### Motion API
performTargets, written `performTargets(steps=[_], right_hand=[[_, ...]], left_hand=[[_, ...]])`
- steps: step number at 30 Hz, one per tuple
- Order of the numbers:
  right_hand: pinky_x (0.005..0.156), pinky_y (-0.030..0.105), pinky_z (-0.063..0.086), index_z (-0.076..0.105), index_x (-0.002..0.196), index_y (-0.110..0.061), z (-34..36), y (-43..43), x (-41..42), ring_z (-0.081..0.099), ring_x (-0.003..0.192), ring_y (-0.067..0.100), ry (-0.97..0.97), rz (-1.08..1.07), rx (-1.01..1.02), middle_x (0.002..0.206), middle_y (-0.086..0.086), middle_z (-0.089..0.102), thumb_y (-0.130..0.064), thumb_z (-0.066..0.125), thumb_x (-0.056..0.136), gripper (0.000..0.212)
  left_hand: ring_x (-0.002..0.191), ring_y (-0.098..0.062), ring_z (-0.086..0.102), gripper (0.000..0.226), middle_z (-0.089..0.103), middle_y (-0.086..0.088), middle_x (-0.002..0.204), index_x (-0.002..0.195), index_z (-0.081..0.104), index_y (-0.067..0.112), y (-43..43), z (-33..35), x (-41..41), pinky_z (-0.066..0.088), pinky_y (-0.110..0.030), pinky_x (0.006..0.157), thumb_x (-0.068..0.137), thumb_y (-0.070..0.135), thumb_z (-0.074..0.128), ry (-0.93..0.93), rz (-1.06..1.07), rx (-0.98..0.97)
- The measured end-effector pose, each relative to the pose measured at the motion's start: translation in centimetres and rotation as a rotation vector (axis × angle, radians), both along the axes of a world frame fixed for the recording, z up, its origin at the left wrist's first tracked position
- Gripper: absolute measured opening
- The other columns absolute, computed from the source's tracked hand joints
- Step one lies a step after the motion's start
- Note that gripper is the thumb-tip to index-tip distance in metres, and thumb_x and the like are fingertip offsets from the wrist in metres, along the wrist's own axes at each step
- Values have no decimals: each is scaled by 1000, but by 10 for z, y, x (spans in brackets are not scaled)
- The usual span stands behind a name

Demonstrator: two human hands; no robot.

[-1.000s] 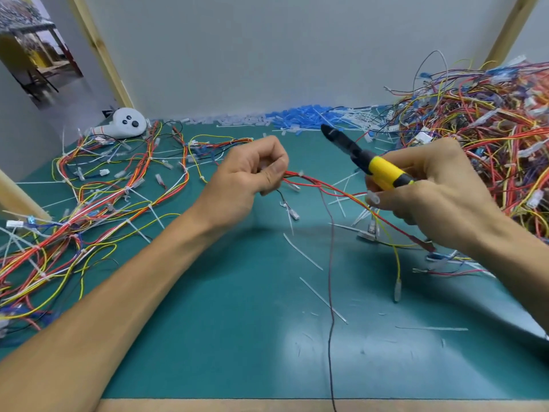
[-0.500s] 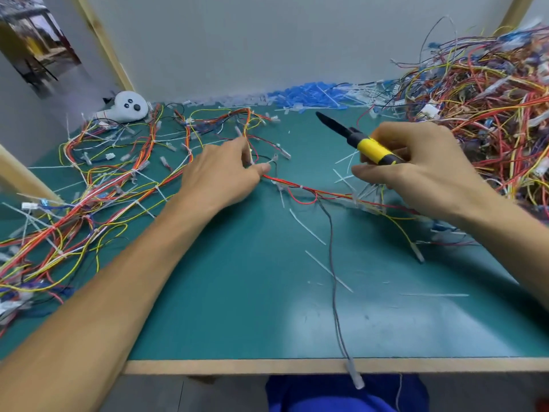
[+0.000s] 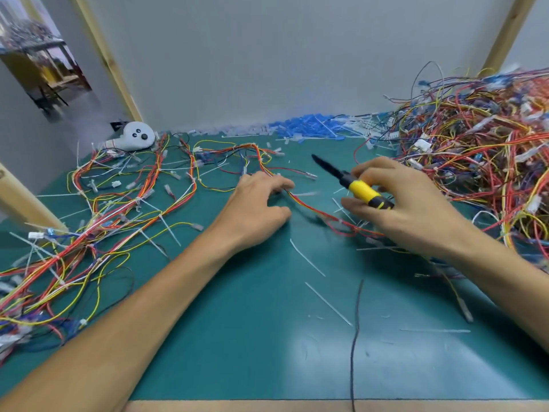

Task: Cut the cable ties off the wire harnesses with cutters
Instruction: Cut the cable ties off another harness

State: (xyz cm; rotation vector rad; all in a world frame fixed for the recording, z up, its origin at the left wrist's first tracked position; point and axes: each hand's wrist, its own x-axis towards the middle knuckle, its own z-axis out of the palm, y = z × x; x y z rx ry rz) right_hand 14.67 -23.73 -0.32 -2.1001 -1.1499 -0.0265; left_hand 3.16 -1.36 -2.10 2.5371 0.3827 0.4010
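A red and yellow wire harness (image 3: pixel 309 208) being pressed to the green mat (image 3: pixel 237 322) mid-table under the loosely spread left hand (image 3: pixel 258 209), yellow-handled cutters (image 3: pixel 353 185) being clasped in the closed right hand (image 3: pixel 407 206), tangled harness pile (image 3: pixel 481 150) being left at right.

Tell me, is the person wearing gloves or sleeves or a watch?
No. Both arms are bare from the picture's edge to the fingertips: no sleeves show, and no gloves. The left hand and the right hand carry no rings, watch or bands that can be seen. The fingers are slightly blurred, so tiny details such as nails cannot be made out.
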Motion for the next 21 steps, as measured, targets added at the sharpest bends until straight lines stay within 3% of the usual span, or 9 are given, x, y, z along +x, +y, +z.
performTargets(steps=[2, 5, 9, 12, 15, 17, 19, 21], right_hand=[[87, 35, 46, 64, 80, -27, -4, 3, -4, 63, 96, 18, 0, 31, -20, 110, -6, 68, -37, 76, 89, 18], [76, 42, 48, 64, 86, -18, -11, 7, -5, 61, 81, 24, 39, 9, -33, 87, 2, 66, -45, 73, 91, 29], [64, 22, 53, 68, 95, 0, -7, 9, -3, 72, 68, 16, 483, 156, 237, 82, 12, 77, -32, 79, 90, 35], [64, 15, 51, 68, 88, 3, -6, 7, 1, 74, 73, 18, 589, 183, 340, 77, 11, 76, -28, 82, 86, 34], [58, 17, 47, 74, 77, -12, -3, 5, 0, 65, 61, 14, 607, 168, 366, 74, 10, 76, -16, 82, 86, 12], [56, 26, 45, 77, 75, -20, -3, 5, 2, 61, 60, 19, 668, 175, 375, 87, 19, 77, -2, 80, 85, 20], [53, 27, 43, 73, 85, -8, -1, 6, 0, 58, 58, 19, 736, 172, 431, 100, 19, 77, 4, 78, 84, 13], [53, 23, 45, 63, 95, 1, 0, 5, -2, 60, 58, 16, 669, 117, 478, 96, 7, 79, 8, 77, 84, 19]], left_hand=[[121, -12, 54, 47, 64, 7, 124, 126, 70, 24, -7, 3, -2, 42, -34, 109, 81, 7, 69, -50, -72, -22], [113, -10, 62, 41, 70, 6, 117, 113, 74, 14, -24, 10, -9, 49, -31, 98, 77, -4, 64, -234, -264, -45], [115, -20, 65, 53, 74, 1, 116, 114, 73, 10, -33, 17, -16, 50, -39, 98, 68, -8, 56, -327, -427, -142], [119, -20, 66, 63, 75, -1, 117, 124, 65, 7, -33, 19, -19, 46, -39, 106, 65, -13, 54, -309, -483, -246], [112, -18, 68, 58, 78, 4, 107, 123, 58, 10, -34, 15, -18, 46, -32, 98, 69, -11, 56, -318, -447, -235], [100, -20, 68, 50, 78, 5, 97, 118, 58, 10, -33, 12, -16, 46, -32, 89, 71, -8, 57, -330, -401, -208], [91, -21, 67, 43, 78, 4, 91, 114, 60, 9, -29, 13, -15, 47, -36, 85, 73, -5, 57, -331, -364, -197], [84, -19, 66, 39, 76, 4, 85, 111, 63, 9, -25, 14, -14, 47, -39, 82, 74, -3, 58, -349, -323, -178]])
